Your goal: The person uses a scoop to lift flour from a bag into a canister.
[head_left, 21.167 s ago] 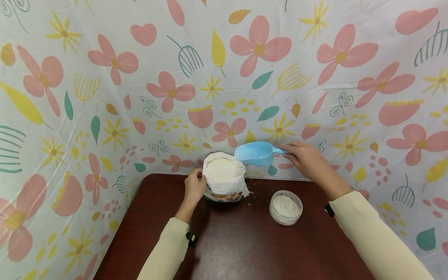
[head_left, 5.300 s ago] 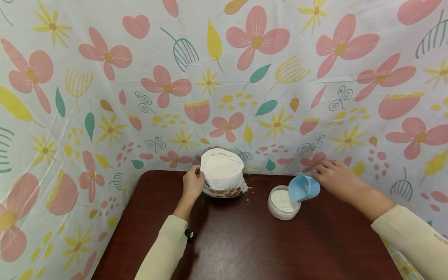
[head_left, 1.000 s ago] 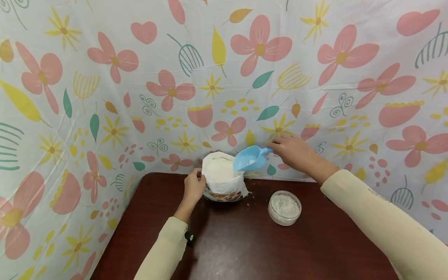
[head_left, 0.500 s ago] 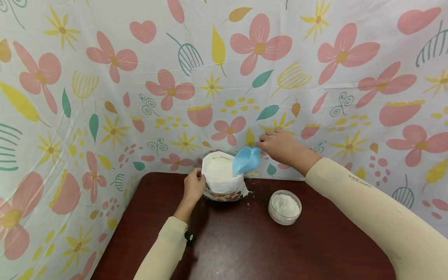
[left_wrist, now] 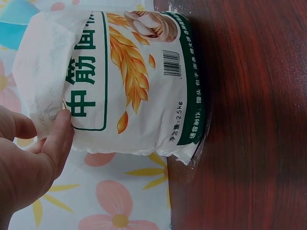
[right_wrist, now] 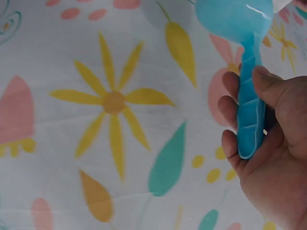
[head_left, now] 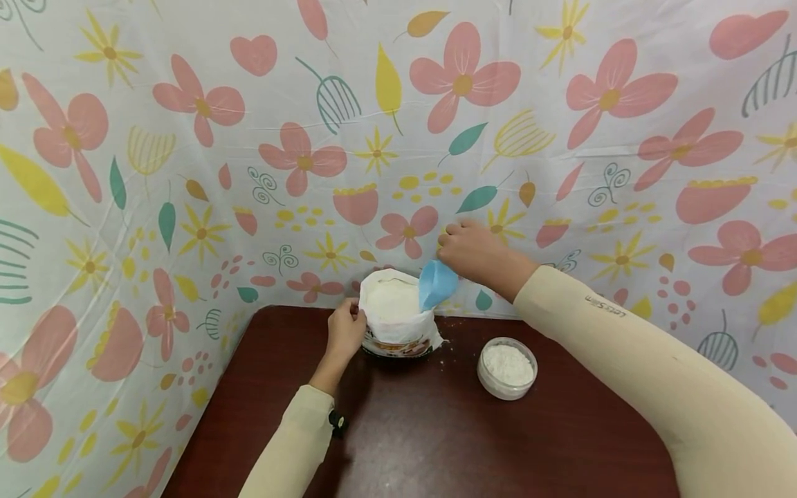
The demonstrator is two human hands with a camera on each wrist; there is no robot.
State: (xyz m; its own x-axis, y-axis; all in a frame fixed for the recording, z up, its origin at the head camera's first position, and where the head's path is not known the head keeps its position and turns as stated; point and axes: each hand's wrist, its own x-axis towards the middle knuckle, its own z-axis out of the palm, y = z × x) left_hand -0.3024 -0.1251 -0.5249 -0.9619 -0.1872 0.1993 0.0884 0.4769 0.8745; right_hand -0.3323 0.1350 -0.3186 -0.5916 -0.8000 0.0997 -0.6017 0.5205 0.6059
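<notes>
A white flour bag point(head_left: 398, 319), its top folded down, stands on the table near the wall, full of pale flour point(head_left: 394, 299). My left hand point(head_left: 346, 329) pinches the folded rim on the left side; in the left wrist view the thumb and fingers hold the cuff above the printed wheat ears point(left_wrist: 128, 62). My right hand point(head_left: 476, 252) grips the ribbed handle of a light blue scoop point(head_left: 438, 285). The scoop tilts steeply, mouth down, its lip right at the bag's right rim. In the right wrist view the fingers wrap the scoop handle point(right_wrist: 249, 103).
A round clear bowl point(head_left: 507, 395) with white flour point(head_left: 509, 364) in it stands on the dark red-brown table point(head_left: 423, 429), right of the bag. Specks of flour lie between them. A flower-printed cloth point(head_left: 386, 104) hangs close behind the table.
From over the bowl, where it was tipped several seconds ago, the scoop is back at the bag. Within the last second my right hand moved left and up, tilting it steeper. The left hand stayed put.
</notes>
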